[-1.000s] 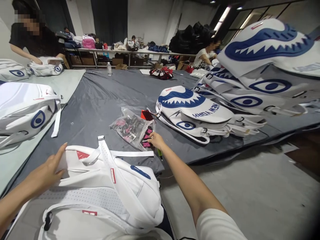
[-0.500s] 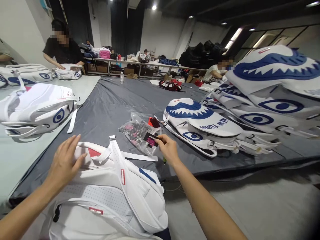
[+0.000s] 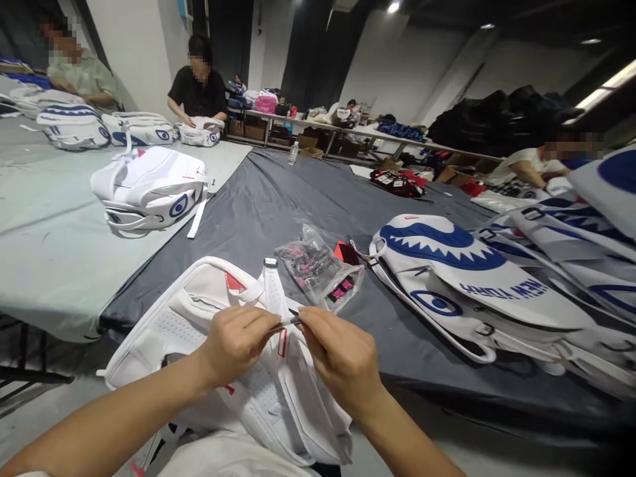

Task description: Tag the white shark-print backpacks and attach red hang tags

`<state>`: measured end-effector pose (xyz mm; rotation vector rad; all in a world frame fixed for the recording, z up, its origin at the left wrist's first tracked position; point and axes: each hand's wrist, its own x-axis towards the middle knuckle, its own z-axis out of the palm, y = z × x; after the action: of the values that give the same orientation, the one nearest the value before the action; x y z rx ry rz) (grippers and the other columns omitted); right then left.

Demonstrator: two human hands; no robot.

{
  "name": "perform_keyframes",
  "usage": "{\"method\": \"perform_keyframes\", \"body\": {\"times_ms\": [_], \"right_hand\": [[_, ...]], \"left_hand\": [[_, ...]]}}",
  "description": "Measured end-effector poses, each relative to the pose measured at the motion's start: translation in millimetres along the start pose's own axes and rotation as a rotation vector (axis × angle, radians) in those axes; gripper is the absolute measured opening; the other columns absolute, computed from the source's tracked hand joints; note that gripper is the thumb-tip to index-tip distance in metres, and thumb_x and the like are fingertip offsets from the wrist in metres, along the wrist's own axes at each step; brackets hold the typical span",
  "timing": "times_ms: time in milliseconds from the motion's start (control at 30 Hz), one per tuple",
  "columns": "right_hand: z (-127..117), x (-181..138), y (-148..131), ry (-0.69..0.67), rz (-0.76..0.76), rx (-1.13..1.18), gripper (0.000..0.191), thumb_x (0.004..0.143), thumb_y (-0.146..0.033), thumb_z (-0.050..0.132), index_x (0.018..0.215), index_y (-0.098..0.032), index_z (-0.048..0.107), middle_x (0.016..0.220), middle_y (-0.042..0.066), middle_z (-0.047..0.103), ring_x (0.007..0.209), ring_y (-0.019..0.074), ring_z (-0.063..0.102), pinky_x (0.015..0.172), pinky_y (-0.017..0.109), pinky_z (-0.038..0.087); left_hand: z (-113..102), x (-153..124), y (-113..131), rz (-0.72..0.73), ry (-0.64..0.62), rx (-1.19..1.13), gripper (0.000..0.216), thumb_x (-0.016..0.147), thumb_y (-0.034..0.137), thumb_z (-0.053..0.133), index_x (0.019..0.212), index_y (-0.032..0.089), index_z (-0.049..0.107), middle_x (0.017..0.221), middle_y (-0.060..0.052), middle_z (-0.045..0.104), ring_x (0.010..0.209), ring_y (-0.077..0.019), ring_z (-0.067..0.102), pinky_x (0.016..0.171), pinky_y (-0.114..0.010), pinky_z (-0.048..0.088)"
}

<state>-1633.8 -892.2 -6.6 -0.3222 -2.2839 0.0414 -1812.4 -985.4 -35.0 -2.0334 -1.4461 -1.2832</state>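
I have left hand (image 3: 234,339) and right hand (image 3: 342,351) pinching a thin dark piece (image 3: 293,313) above the near backpack (image 3: 320,417); next likely needs steadiness.

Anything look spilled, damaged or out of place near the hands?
Nothing stands out. The clear plastic bag beyond the white backpack is crumpled, but that looks ordinary; the dark piece in the right hand shows too little to judge.

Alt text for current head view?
Left hand and right hand nearly meet over a white backpack, the right pinching a thin dark item. Beyond: a clear plastic bag of small pieces; rightward, a white-and-blue backpack.
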Motion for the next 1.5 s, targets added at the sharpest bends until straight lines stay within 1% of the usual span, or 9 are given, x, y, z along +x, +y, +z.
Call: {"method": "perform_keyframes", "body": {"times_ms": [167, 400, 533, 667, 800, 933, 1167, 1367, 1500], "right_hand": [[3, 11, -13, -0.158, -0.082, 0.013, 0.026, 0.097, -0.007, 0.043, 0.102, -0.015, 0.067, 0.081, 0.005, 0.068, 0.063, 0.0116, 0.061, 0.060, 0.021, 0.042], [15, 30, -29, -0.767, 0.138, 0.417, 0.023, 0.091, -0.007, 0.053, 0.084, -0.020, 0.069, 0.071, -0.002, 0.065, 0.065, 0.0108, 0.061, 0.060, 0.018, 0.039], [32, 39, -28, -0.601, 0.141, 0.309, 0.028, 0.092, -0.009, 0.046, 0.089, -0.021, 0.071, 0.085, 0.002, 0.070, 0.073, 0.0138, 0.065, 0.062, 0.021, 0.041], [59, 56, -23, -0.328, 0.271, 0.249, 0.023, 0.092, -0.016, 0.050, 0.103, -0.021, 0.070, 0.089, 0.004, 0.074, 0.076, 0.0164, 0.068, 0.067, 0.023, 0.043], [85, 71, -34, -0.612, 0.288, 0.013, 0.024, 0.091, -0.014, 0.051, 0.103, -0.023, 0.070, 0.086, 0.004, 0.075, 0.074, 0.0181, 0.069, 0.062, 0.025, 0.038], [99, 79, -49, -0.932, 0.195, -0.190, 0.026, 0.093, -0.013, 0.047, 0.094, -0.021, 0.071, 0.085, 0.007, 0.075, 0.078, 0.0207, 0.070, 0.058, 0.026, 0.034], [130, 87, -54, -1.153, 0.124, -0.214, 0.029, 0.092, -0.012, 0.047, 0.102, -0.018, 0.073, 0.093, 0.014, 0.075, 0.091, 0.0248, 0.071, 0.069, 0.028, 0.045], [124, 92, -61, -1.194, 0.143, -0.261, 0.021, 0.095, -0.022, 0.054, 0.093, -0.013, 0.072, 0.084, 0.015, 0.073, 0.082, 0.0244, 0.072, 0.070, 0.029, 0.048], [126, 101, -67, -1.021, 0.147, -0.106, 0.035, 0.097, -0.043, 0.054, 0.107, -0.012, 0.065, 0.088, 0.012, 0.073, 0.077, 0.0221, 0.070, 0.067, 0.029, 0.048]], "left_hand": [[-21, -17, -12, -0.050, -0.007, -0.043, 0.007, 0.093, 0.015, 0.059, 0.098, 0.017, 0.062, 0.070, -0.001, 0.069, 0.060, -0.0128, 0.062, 0.058, -0.024, 0.044], [-45, -49, -16, -0.086, -0.211, -0.232, 0.018, 0.099, 0.027, 0.051, 0.088, 0.017, 0.062, 0.063, 0.000, 0.063, 0.054, -0.0114, 0.057, 0.051, -0.025, 0.039], [-63, -58, -23, -0.197, -0.107, -0.167, 0.034, 0.099, 0.045, 0.047, 0.115, 0.018, 0.060, 0.092, -0.008, 0.073, 0.083, -0.0175, 0.069, 0.075, -0.028, 0.054], [-78, -70, -51, -0.561, -0.002, 0.222, 0.061, 0.094, 0.051, 0.054, 0.144, 0.018, 0.042, 0.140, -0.018, 0.055, 0.133, -0.0308, 0.049, 0.109, -0.050, 0.041], [-80, -88, -78, -0.832, -0.305, 0.286, 0.079, 0.089, 0.058, 0.058, 0.152, 0.020, 0.031, 0.144, -0.016, 0.052, 0.131, -0.0347, 0.051, 0.103, -0.051, 0.046], [-77, -98, -82, -0.794, -0.345, 0.314, 0.088, 0.083, 0.059, 0.066, 0.151, 0.018, 0.029, 0.136, -0.016, 0.057, 0.125, -0.0347, 0.055, 0.098, -0.048, 0.049], [-71, -101, -80, -0.715, -0.307, 0.372, 0.085, 0.083, 0.055, 0.069, 0.148, 0.015, 0.033, 0.124, -0.015, 0.063, 0.113, -0.0332, 0.061, 0.089, -0.043, 0.052], [-66, -104, -87, -0.705, -0.313, 0.417, 0.082, 0.086, 0.056, 0.065, 0.148, 0.013, 0.034, 0.122, -0.015, 0.064, 0.112, -0.0332, 0.062, 0.087, -0.042, 0.052], [-70, -113, -85, -0.626, -0.257, 0.394, 0.083, 0.088, 0.067, 0.053, 0.149, 0.015, 0.033, 0.131, -0.017, 0.061, 0.118, -0.0333, 0.061, 0.091, -0.041, 0.052]]}}
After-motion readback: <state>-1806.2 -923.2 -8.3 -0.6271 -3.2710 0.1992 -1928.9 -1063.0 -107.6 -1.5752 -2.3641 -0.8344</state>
